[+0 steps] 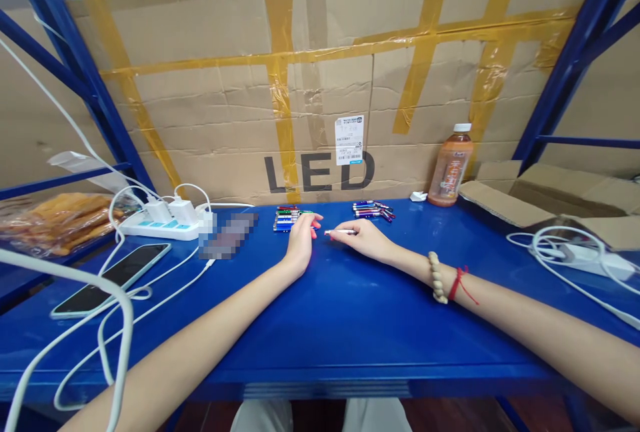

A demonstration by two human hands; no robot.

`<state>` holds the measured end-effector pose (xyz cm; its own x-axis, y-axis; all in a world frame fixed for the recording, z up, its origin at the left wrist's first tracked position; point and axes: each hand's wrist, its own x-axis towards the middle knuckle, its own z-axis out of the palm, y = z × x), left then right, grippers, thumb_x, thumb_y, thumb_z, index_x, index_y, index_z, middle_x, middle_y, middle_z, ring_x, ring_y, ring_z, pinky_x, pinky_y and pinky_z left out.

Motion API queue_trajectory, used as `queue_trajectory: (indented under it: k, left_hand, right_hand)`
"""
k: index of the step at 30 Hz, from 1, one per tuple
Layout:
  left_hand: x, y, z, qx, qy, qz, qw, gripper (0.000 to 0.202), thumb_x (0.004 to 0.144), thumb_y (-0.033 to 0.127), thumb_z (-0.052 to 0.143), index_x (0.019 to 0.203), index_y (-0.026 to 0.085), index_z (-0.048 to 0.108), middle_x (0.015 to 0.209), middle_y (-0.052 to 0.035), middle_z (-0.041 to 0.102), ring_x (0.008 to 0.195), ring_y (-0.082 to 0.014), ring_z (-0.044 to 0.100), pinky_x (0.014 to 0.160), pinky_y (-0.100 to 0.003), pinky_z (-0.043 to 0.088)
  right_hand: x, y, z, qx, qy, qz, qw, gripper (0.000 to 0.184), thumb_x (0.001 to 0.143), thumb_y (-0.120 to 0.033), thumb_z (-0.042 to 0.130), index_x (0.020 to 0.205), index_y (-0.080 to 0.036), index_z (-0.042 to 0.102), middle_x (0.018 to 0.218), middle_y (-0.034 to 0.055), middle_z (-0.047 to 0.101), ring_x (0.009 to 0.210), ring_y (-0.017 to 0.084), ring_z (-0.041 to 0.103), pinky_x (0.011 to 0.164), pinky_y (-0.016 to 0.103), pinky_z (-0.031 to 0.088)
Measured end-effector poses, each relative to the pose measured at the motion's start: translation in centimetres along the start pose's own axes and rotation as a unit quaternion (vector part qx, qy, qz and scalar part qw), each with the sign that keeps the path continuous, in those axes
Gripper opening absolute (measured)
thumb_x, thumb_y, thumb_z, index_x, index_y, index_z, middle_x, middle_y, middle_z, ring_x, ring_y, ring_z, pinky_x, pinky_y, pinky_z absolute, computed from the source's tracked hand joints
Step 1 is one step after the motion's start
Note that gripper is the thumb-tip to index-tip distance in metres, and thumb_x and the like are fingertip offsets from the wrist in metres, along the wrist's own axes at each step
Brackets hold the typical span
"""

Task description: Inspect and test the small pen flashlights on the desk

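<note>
My left hand point(301, 240) is beside the left group of small pen-shaped metal sticks point(286, 220), covering their right ends. Its fingers are curved and apart, and I make out nothing held in them. Just to the right, my right hand point(367, 240) pinches a slim silver metal stick point(341, 232) between thumb and fingers. The stick lies nearly level, its tip pointing left towards my left hand. Behind my right hand lies a second group of blue, red and dark metal sticks point(373, 211), some at a slant.
On the left of the blue table point(320, 325) are a power strip point(165, 225), a phone point(113, 279), a blurred-out device point(227, 235) and loose white cables. To the right stand a drink bottle point(451, 167), an open cardboard box point(555, 199) and a white adapter point(595, 260). Taped cardboard point(215, 119) walls the back.
</note>
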<state>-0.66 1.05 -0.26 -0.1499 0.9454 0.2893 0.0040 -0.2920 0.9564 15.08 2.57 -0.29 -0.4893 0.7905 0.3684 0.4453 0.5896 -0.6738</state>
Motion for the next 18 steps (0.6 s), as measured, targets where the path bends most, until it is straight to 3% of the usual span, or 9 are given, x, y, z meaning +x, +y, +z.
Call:
queue_trajectory:
  k: [7, 18]
  left_hand:
    - [0.05, 0.01, -0.02, 0.011, 0.001, 0.008, 1.000, 0.023, 0.075, 0.025, 0.037, 0.072, 0.015, 0.057, 0.070, -0.0001, 0.050, 0.055, -0.0075, 0.041, 0.052, -0.020, 0.032]
    - [0.05, -0.10, -0.05, 0.027, -0.002, 0.012, 1.000, 0.024, 0.075, 0.025, 0.037, 0.071, 0.016, 0.059, 0.071, -0.0003, 0.051, 0.056, -0.0085, 0.042, 0.053, -0.021, 0.033]
  right_hand:
    - [0.01, 0.05, 0.20, -0.007, -0.015, 0.001, 1.000, 0.036, 0.079, -0.046, 0.052, 0.087, -0.015, 0.070, 0.081, 0.0032, 0.069, 0.071, 0.016, 0.059, 0.064, 0.025, 0.042]
    - [0.03, 0.23, 0.26, -0.004, -0.027, -0.004, 1.000, 0.036, 0.079, -0.045, 0.051, 0.087, -0.015, 0.069, 0.081, 0.0039, 0.068, 0.073, 0.017, 0.059, 0.066, 0.026, 0.044]
